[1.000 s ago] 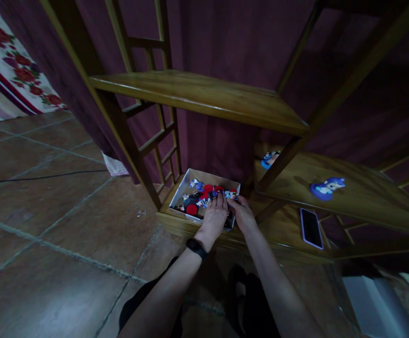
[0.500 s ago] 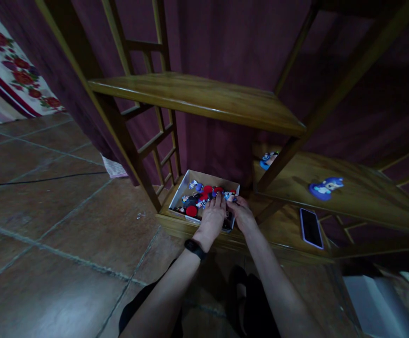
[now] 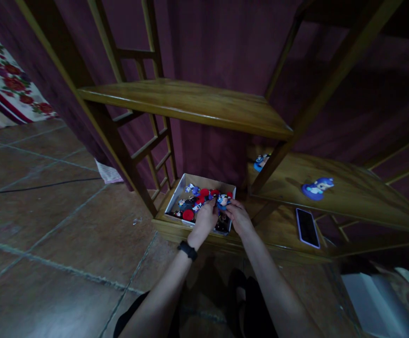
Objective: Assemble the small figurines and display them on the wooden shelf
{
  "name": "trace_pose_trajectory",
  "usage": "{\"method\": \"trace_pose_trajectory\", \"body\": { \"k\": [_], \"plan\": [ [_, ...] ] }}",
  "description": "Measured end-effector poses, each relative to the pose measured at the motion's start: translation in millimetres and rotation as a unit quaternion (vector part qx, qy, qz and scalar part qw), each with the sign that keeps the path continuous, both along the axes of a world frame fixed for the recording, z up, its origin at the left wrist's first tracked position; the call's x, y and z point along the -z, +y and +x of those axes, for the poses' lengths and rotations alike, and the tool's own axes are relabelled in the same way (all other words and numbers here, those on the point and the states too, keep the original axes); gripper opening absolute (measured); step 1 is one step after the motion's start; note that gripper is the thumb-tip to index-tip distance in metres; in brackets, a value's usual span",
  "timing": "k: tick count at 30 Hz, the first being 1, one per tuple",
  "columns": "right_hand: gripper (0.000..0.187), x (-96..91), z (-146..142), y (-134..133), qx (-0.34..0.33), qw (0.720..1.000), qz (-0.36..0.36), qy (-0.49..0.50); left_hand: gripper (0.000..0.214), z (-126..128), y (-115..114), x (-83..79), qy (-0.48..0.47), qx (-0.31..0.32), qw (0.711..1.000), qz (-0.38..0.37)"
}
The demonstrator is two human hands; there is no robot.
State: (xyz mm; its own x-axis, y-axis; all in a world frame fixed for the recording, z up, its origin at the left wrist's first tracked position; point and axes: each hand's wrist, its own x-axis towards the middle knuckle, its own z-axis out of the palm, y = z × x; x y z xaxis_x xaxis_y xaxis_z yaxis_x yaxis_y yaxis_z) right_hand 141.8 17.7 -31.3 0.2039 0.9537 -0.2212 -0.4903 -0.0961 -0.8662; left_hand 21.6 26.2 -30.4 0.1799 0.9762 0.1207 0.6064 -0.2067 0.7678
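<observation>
A shallow white box [image 3: 176,197] of several small red and blue toy figures sits on the bottom board of a wooden shelf unit [image 3: 190,101]. My left hand [image 3: 206,217], with a black band on its wrist, and my right hand [image 3: 238,217] meet over the box's near right part. Between their fingertips they pinch a small blue figure [image 3: 223,201], held just above the other toys. Both hands have their fingers curled onto it.
Two more blue figures [image 3: 317,188] [image 3: 260,162] stand on the lower right shelf board. A phone [image 3: 306,227] lies flat on the bottom board to the right of the box. A black cable [image 3: 39,186] crosses the tiled floor at left. A pale box [image 3: 376,305] is at bottom right.
Both hands drew back slightly from among the toys and lifted a small blue figure between their fingertips. The camera shifted a little to the right and downward.
</observation>
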Motion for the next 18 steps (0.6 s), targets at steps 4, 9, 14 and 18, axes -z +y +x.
{"method": "trace_pose_trajectory", "body": {
  "k": [4,9,14,18],
  "plan": [
    [0.022,-2.6,-2,-1,0.012,1.000,-0.022,0.007,0.040,1,9,8.5,-0.175,0.011,0.984,-0.027],
    [0.020,-6.4,-2,-1,0.015,0.999,-0.029,0.007,0.030,2,10,7.8,-0.350,0.018,0.929,-0.118],
    [0.024,-10.9,-1,-1,-0.050,0.999,-0.011,0.001,0.035,1,4,-4.2,-0.406,-0.002,0.897,-0.173],
    [0.029,-10.7,-1,-3,-0.050,0.999,-0.018,-0.012,0.038,0,1,-11.3,-0.402,-0.021,0.899,-0.174]
  ]
}}
